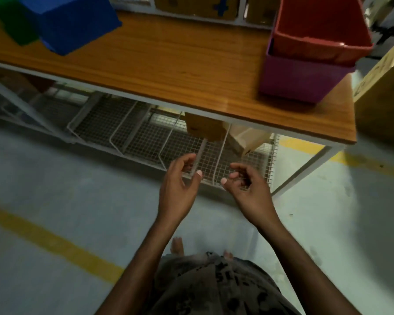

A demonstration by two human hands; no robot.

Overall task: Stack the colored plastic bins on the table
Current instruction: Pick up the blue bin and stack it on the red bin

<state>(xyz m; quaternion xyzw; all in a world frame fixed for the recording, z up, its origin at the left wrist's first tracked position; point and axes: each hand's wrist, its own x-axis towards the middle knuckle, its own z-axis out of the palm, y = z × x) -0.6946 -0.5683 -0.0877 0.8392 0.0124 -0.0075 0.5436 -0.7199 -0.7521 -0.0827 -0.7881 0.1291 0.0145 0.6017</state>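
Note:
A red bin (321, 26) sits nested inside a purple bin (300, 78) at the right end of the wooden table (168, 64). At the far left of the table a blue bin (71, 21) stands beside a green bin (11, 23), both cut off by the frame edge. My left hand (180, 185) and my right hand (248, 189) hang below the table's front edge, close together, fingers loosely curled and apart, holding nothing. Neither hand touches a bin.
A wire-mesh shelf (146, 137) under the table holds brown paper bags (214, 130). A cardboard box (384, 94) stands off the table's right end. More boxes sit on shelving behind the table. Yellow lines (55, 244) cross the grey floor.

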